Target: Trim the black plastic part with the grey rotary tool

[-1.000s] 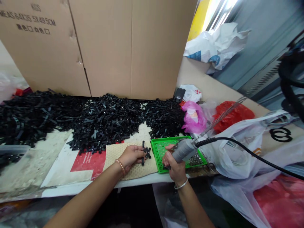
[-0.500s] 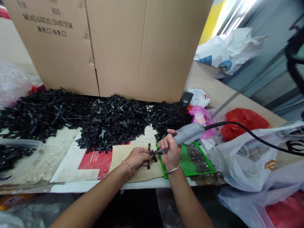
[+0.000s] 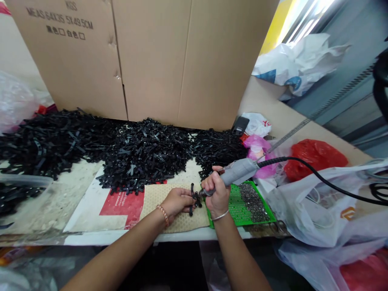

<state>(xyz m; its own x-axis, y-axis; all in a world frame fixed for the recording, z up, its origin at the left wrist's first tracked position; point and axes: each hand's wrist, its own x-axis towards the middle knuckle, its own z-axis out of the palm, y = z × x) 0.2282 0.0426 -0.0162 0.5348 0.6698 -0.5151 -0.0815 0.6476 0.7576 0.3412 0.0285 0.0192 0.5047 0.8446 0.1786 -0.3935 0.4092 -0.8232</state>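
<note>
My left hand point(image 3: 176, 202) pins a small black cross-shaped plastic part point(image 3: 194, 199) onto a beige honeycomb mat point(image 3: 157, 194). My right hand point(image 3: 216, 194) grips a grey electric screwdriver point(image 3: 239, 171) with a black cord, its tip pressed against the black part. Just right of my hands lies a green perforated tray point(image 3: 242, 208) holding several small metal screws point(image 3: 254, 200).
A long heap of black plastic parts point(image 3: 133, 155) covers the table's back, in front of a big cardboard box point(image 3: 145, 56). Pink point(image 3: 257, 155), red point(image 3: 312, 157) and white plastic bags point(image 3: 321, 202) crowd the right side. A clear tub point(image 3: 21, 190) stands at the left.
My right hand lifted the screwdriver off the green tray and brought its tip left onto the black part. The left hand kept holding the part on the mat.
</note>
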